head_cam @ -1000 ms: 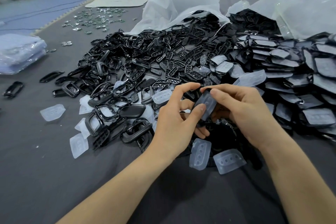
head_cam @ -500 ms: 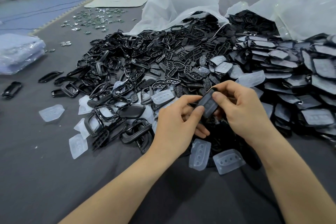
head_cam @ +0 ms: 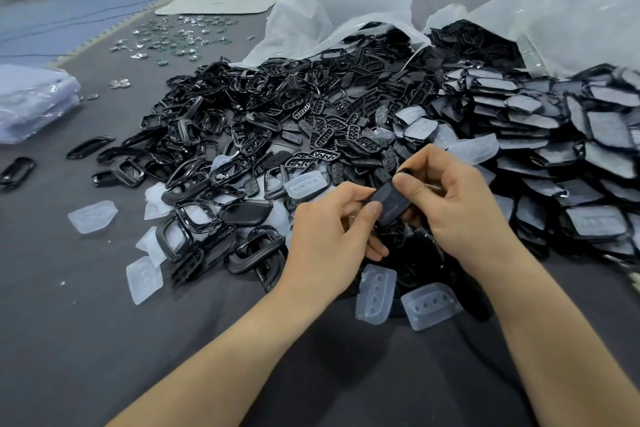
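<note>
Both my hands hold one small black key-fob part (head_cam: 390, 203) above the grey table (head_cam: 86, 322). My left hand (head_cam: 329, 239) pinches its lower left edge between thumb and fingers. My right hand (head_cam: 453, 204) pinches its upper right end with the thumb on top. A clear film seems to cover the part's face. Under my hands lies a dark heap of similar parts, partly hidden. Two translucent button pads (head_cam: 375, 293) (head_cam: 431, 305) lie just in front of my hands.
A big pile of black frames (head_cam: 242, 121) spreads across the middle. Stacked film-covered shells (head_cam: 571, 135) fill the right side. White plastic bags (head_cam: 339, 14) lie open behind. Loose translucent pads (head_cam: 92, 216) lie at left, and small metal pieces (head_cam: 180, 38) at far left back.
The held part has turned from a pale film-covered face toward a darker side, and both hands have shifted slightly up and right while working it.
</note>
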The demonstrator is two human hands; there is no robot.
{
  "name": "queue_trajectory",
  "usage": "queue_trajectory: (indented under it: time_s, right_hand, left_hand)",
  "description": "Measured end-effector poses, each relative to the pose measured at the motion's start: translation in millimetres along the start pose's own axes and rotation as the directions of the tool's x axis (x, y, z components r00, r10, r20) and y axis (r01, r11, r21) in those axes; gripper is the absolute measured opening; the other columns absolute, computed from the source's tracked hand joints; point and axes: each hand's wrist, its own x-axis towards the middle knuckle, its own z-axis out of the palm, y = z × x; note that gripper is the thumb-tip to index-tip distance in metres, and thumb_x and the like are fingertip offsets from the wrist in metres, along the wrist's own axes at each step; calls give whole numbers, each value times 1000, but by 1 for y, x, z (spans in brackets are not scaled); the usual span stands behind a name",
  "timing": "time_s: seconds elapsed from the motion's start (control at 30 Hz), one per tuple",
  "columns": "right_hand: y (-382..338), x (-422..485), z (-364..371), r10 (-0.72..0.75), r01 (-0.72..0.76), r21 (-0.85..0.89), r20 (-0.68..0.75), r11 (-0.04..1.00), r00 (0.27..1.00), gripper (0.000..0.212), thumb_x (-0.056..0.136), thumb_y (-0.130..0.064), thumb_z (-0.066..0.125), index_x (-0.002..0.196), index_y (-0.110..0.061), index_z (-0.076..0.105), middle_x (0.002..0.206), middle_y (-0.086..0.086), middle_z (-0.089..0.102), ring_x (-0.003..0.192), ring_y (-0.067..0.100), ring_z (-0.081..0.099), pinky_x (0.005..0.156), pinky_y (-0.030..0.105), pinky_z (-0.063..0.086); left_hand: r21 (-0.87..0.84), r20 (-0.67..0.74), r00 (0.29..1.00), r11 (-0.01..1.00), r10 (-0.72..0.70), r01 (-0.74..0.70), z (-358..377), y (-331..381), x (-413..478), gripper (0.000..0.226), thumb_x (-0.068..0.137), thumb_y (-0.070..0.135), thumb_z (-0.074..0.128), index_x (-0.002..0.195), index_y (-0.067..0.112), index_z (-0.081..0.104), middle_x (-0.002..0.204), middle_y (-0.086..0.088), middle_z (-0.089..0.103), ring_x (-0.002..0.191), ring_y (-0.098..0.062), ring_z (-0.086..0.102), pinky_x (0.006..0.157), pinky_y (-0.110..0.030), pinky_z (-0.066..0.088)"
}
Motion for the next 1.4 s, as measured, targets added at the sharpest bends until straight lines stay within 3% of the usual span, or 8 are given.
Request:
queue_trajectory:
  time_s: [0.1,0.27,0.5,0.7,0.8,0.97,1.17,1.4]
  right_hand:
    - [-1,0,0,18,-17,80,-2,997,1000,15,92,-6,59,79,-13,54,59,-5,58,46,7,52,45,19,43]
    - [-3,-4,7,23,-21,117,-14,993,1000,20,92,-5,59,75,-15,52,60,10,55,45,10,52,44,21,44]
    - [-6,-7,16,-48,48,133,-7,990,999,17,93,-7,58,81,-1,48,70,31,56,59,32,56,54,35,53]
    - [-8,-9,19,2,-18,248,66,969,998,11,92,-5,57,82,-4,52,66,9,61,55,20,64,57,34,59]
    - [-7,-9,19,23,-48,265,97,963,995,7,91,-5,58,85,-4,53,70,9,60,56,22,65,58,37,59]
    - [-7,-9,20,-20,-1,218,92,976,996,6,91,-2,58,89,-2,52,79,16,59,56,20,67,55,26,56]
    - [-5,-10,25,-53,26,251,102,968,993,13,91,4,56,85,-5,49,74,8,63,55,19,68,55,22,55]
    - [-4,-10,23,19,-79,422,144,903,989,13,84,-10,61,79,-6,49,60,-1,60,54,17,65,56,26,56]
  left_hand:
    - [-58,-31,999,998,-22,20,0,2,0,19,95,7,57,90,24,62,71,4,72,46,-16,65,46,-24,50]
    - [-200,-20,993,973,-118,111,-1,5,-1,12,97,4,51,88,2,59,65,-3,66,43,-16,59,42,-22,47]
    - [-149,-76,996,988,-46,34,-2,6,0,14,96,21,59,85,13,54,57,2,54,36,-15,50,35,-19,35]
    - [-190,-90,995,982,-41,24,-2,7,0,19,97,15,55,80,10,48,55,1,50,35,-14,45,36,-16,32]
    - [-250,-98,993,968,-60,34,-2,8,1,20,97,8,53,78,10,47,53,-3,48,34,-13,41,36,-16,30]
    - [-322,-143,986,946,-82,32,-1,12,1,22,95,2,51,75,10,51,55,3,47,42,-6,41,39,-14,35]
    - [-459,-120,988,888,-99,34,-2,18,3,20,93,-9,44,78,1,51,50,7,48,36,0,42,38,-10,36]
    - [-398,-169,980,917,-101,26,-4,17,2,28,94,-6,44,70,6,54,39,-1,39,26,-7,31,35,-10,33]
